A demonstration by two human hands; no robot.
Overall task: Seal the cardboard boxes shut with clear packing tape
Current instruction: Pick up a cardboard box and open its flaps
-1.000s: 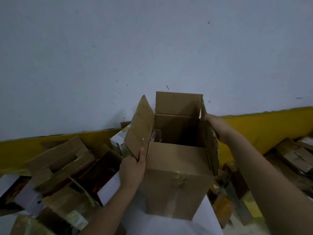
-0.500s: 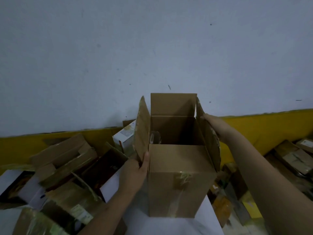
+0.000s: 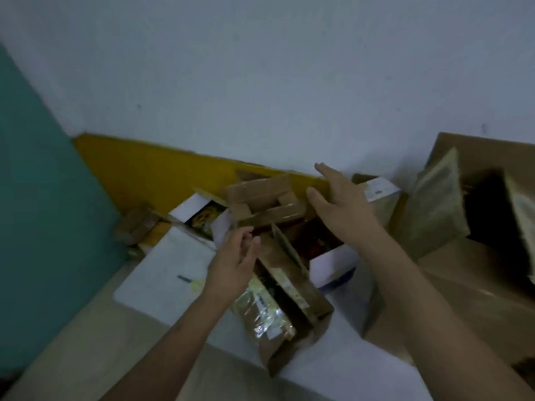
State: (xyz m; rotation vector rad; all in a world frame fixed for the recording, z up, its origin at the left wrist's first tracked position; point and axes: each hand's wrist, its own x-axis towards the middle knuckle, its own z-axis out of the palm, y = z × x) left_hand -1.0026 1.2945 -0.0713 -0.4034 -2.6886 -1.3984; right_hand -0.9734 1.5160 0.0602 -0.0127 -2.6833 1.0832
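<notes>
Both hands reach toward a heap of opened brown cardboard boxes (image 3: 278,227) piled on a white tabletop (image 3: 162,279) against the wall. The tall brown cardboard box with raised flaps (image 3: 469,215) stands at the far right, well apart from either hand, top open and unsealed. No tape roll is visible anywhere, so the step in hand looks like picking the next box or hunting for tape. Doing it well probably means taking one box by its body, not a loose flap, since the flaps here are floppy and already carry shiny old tape.

Left hand (image 3: 234,261): fingers loosely spread, slightly curved, holding nothing. The tips sit just beside a flap edge of the long brown box with clear tape patches (image 3: 289,287); motion blur makes contact impossible to confirm.

Right hand (image 3: 338,209): palm turned inward, fingers straight and close together, thumb apart, hovering above the pile near a small white carton (image 3: 379,189). It grips nothing.
</notes>
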